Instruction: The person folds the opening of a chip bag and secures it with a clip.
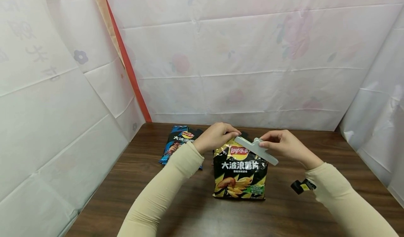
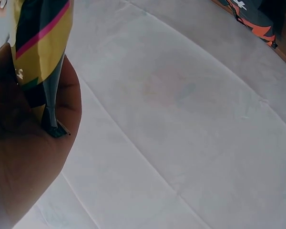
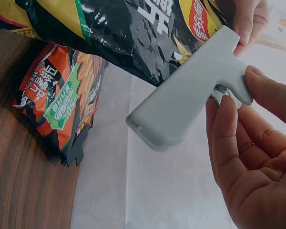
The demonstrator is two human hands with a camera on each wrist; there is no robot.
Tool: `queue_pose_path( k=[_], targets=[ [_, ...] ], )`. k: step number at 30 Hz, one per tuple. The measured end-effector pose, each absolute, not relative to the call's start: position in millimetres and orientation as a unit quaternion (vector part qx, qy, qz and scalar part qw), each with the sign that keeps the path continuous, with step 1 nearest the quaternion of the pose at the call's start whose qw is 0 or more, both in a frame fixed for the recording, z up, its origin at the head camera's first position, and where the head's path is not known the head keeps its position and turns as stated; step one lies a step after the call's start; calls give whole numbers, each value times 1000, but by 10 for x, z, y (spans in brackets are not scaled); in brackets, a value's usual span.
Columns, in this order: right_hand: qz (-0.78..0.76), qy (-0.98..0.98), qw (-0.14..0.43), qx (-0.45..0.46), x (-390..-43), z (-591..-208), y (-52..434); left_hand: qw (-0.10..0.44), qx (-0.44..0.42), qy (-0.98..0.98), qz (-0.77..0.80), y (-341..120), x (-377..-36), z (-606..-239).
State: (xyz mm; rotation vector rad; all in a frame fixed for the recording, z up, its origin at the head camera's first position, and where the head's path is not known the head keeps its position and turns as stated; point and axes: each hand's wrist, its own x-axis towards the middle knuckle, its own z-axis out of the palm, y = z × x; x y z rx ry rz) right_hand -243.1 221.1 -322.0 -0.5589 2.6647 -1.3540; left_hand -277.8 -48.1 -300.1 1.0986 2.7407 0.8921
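Observation:
A black and yellow chip bag (image 1: 240, 172) stands upright on the brown table (image 1: 195, 209). My left hand (image 1: 231, 131) grips its top left corner, and the left wrist view shows that corner (image 2: 43, 43) pinched against my palm (image 2: 28, 162). My right hand (image 1: 264, 143) pinches the handle of a grey bag clip (image 1: 257, 150). The clip lies slanted along the bag's top edge, its far end lower on the right. In the right wrist view the grey bag clip (image 3: 186, 102) sits against the chip bag (image 3: 114, 28). I cannot tell if its jaws bite the bag.
A second chip bag (image 1: 179, 143) lies flat at the back left of the table, also visible as an orange and black bag (image 3: 62, 95) in the right wrist view. White sheeting (image 1: 240, 61) walls in the table on three sides.

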Motion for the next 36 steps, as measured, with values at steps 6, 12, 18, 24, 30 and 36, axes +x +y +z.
queue_pose_path(
  k=[6,12,18,24,30,36],
  targets=[
    [-450,872,58,-184,-2435,-3238,2223,25,360,889,283,-474,-2783,-3004],
    [-473,858,74,-184,-2453,-3266,2234,12,339,892,297,-521,-2775,-3036],
    [-476,859,68,-178,-2456,-3293,2246,-17,303,889,343,-653,-2766,-3126],
    [-490,855,63,-159,-2456,-3330,2234,-24,220,855,469,-809,-2708,-3321],
    [-498,855,66,-131,-2432,-3361,2234,1,175,815,552,-925,-2600,-3591],
    [-507,852,67,-117,-2435,-3403,2243,28,165,790,589,-941,-2490,-3817]
  ],
)
